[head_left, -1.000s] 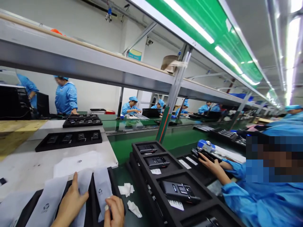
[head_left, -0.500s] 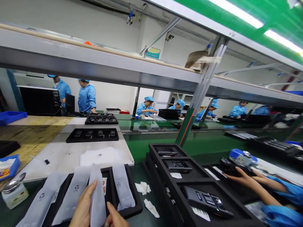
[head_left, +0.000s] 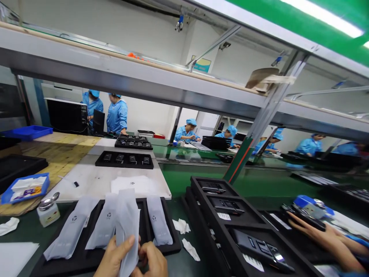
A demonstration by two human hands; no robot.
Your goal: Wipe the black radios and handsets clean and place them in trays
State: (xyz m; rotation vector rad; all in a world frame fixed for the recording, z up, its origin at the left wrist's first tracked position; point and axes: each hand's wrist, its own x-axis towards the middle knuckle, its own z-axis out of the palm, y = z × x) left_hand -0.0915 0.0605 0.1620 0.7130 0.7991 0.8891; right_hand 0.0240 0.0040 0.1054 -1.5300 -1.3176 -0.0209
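Both hands hold one white foam pouch upright above the near edge of the black foam tray: the left hand has its grip pinched on the pouch's lower front, and the right hand has its grip pressed together against the pouch's lower right edge. Three more pouches lie flat across the tray on the green counter. To the right, a black tray of handsets stands beside a co-worker's hand.
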